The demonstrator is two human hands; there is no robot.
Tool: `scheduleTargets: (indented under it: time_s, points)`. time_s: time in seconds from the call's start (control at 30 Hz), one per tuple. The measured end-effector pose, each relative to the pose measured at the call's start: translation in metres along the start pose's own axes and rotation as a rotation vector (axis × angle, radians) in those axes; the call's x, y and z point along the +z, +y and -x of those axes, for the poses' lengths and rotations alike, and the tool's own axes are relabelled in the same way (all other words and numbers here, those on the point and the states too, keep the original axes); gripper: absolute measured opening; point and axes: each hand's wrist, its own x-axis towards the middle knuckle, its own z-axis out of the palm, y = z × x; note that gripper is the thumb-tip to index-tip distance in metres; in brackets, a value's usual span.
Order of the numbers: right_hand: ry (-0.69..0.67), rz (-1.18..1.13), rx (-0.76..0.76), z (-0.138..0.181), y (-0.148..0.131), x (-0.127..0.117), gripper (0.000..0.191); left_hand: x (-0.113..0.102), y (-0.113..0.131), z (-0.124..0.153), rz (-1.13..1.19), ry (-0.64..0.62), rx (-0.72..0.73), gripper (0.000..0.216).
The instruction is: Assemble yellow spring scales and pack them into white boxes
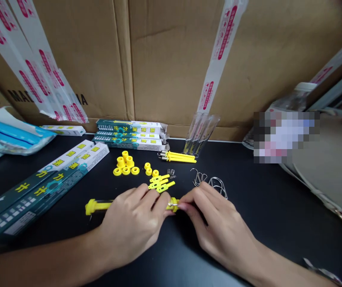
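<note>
Left hand (135, 227) closed round yellow tube (97, 206), lower centre. Right hand (215, 227) pinching small metal piece (173, 205) at the tube's end. Looks mid-fit; needs steady alignment.

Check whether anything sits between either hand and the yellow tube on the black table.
Nothing visible does. The left hand grips the yellow tube around its middle, and the right hand pinches at its right end. The loose yellow strips and wire hooks lie behind the hands, not between.
</note>
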Motion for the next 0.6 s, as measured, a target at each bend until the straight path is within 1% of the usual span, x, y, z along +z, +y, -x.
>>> scheduleTargets:
  time_s: [0.1, 0.2, 0.33, 0.37, 0.5, 0.6]
  points:
    - [-0.019, -0.091, 0.076, 0.0023, -0.0003, -0.0005, 0.016, 0.0009, 0.0017, 0.0012, -0.035, -0.009, 0.03, 0.017]
    - [-0.025, -0.106, 0.076, 0.0036, 0.0012, -0.0014, 0.017, 0.0013, 0.0035, 0.0006, -0.044, -0.003, 0.028, 0.027]
    - [-0.008, -0.117, 0.061, 0.0008, 0.0016, -0.0039, 0.016, -0.0012, 0.0053, -0.0017, -0.115, 0.063, 0.052, 0.039]
    - [-0.014, -0.127, 0.055, -0.0003, 0.0012, -0.0045, 0.016, -0.0021, 0.0055, -0.002, -0.142, 0.067, 0.066, 0.038]
    - [-0.083, -0.173, 0.044, -0.0023, -0.0002, -0.0046, 0.02, -0.0039, 0.0053, -0.0007, -0.163, 0.022, 0.083, 0.019]
    - [-0.129, -0.202, 0.025, -0.0012, 0.0001, -0.004, 0.024, -0.0025, 0.0033, 0.0018, -0.126, 0.007, 0.077, 0.019]
